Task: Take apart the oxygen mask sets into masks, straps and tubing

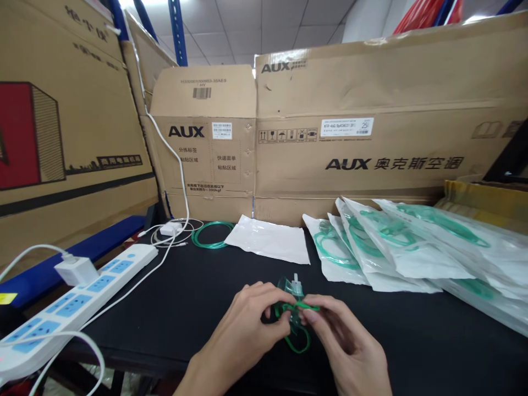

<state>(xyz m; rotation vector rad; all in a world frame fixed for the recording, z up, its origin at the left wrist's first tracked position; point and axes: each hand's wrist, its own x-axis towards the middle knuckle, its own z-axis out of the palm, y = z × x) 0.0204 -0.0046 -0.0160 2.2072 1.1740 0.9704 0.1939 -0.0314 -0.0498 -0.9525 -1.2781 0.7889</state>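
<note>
A small clear green oxygen mask [284,284] with a whitish connector [296,285] is between my hands, just above the black table. My left hand [251,322] is closed in a pinch on the mask's green elastic strap [306,306]. From the other side, my right hand [348,341] pinches the same strap between thumb and fingers. Part of the strap hangs in a loop below the fingertips. My fingers hide much of the mask. Beyond the hands lie a white pouch [268,242] and a coil of green tubing [197,241].
Several packed pouches [396,247] with green tubing inside overlap on the right. A white power strip [82,302] with a charger [76,269] and loose white cables [181,159] runs along the left. Cardboard panels [289,165] wall in the back and left of the black table [165,308].
</note>
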